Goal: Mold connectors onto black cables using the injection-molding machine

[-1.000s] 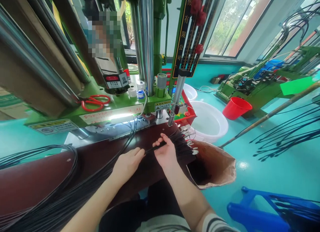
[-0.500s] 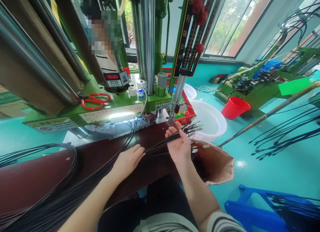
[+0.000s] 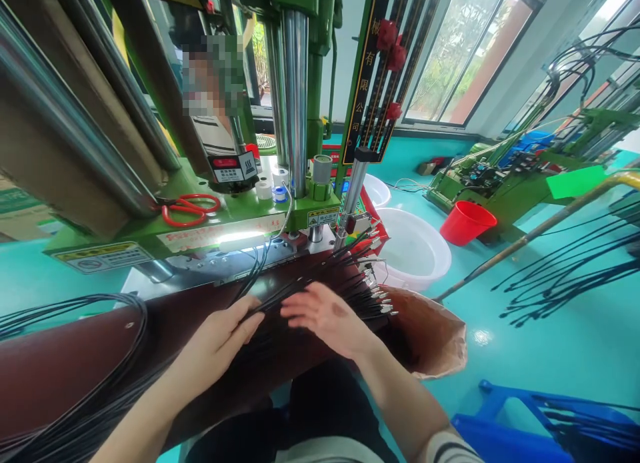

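A bundle of black cables [image 3: 305, 276] runs over the dark red-brown tabletop, with metal connector ends [image 3: 383, 296] fanned out at the right edge. My left hand [image 3: 233, 330] is closed around several of these cables at the middle of the table. To its right, my right hand [image 3: 323, 316] hovers over the cables with fingers stretched out, gripping nothing; whether it touches them I cannot tell. More cables [image 3: 125, 390] trail away to the lower left, and a few rise toward the green machine [image 3: 250, 230] in front of me.
Red-handled scissors [image 3: 190, 210] lie on the machine's green plate. Beyond the table's right end are an open brown paper-lined container [image 3: 445, 343], a white tub [image 3: 420, 246] and a red bucket [image 3: 467, 223]. A blue stool [image 3: 505, 426] stands at lower right.
My right hand has let go of its cables and moved left, palm turned down. My left hand has shifted left and nearer. The connector ends now lie spread at the table's right edge.
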Available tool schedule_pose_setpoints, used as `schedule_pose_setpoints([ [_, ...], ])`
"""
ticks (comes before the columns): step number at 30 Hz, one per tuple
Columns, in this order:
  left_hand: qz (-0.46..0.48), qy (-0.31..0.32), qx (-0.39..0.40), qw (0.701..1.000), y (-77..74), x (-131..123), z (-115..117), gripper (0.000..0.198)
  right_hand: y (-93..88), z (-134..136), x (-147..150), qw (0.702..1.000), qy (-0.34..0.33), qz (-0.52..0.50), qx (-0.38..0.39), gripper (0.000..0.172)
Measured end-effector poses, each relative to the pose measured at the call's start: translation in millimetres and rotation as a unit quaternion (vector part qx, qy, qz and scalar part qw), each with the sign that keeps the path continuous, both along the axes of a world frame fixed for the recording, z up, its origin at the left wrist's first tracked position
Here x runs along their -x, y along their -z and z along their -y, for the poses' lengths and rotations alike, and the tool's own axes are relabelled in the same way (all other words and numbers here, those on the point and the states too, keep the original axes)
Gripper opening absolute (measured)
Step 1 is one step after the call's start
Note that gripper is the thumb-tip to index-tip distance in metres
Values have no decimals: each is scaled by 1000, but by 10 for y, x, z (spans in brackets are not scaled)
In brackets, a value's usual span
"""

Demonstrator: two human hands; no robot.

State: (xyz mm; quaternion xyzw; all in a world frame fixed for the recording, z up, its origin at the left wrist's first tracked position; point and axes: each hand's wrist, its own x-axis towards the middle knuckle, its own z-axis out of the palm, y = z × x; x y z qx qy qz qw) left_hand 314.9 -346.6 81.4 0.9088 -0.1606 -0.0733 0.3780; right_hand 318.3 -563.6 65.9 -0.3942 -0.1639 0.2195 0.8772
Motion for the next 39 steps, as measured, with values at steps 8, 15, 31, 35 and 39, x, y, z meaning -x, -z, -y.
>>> schedule_pose_setpoints([
  [8, 16, 118, -65, 991, 257, 516, 199, 27, -336, 251, -197, 990, 143, -14, -7, 21],
  [15, -225, 146, 159, 950, 448, 743, 504, 63, -9, 3, 144, 959, -81, 170, 213, 29],
  [31, -367, -120, 556, 736, 557, 560, 1188, 28, -299, 0, -597, 879, -219, 253, 339, 39],
  [35, -366, -120, 564, 730, 519, 504, 1179, 27, -299, -27, -601, 857, -226, 271, 375, 41],
  [39, -381, -71, 555, 736, 488, 470, 1143, 27, -161, -47, -620, 884, -189, 218, 368, 40],
])
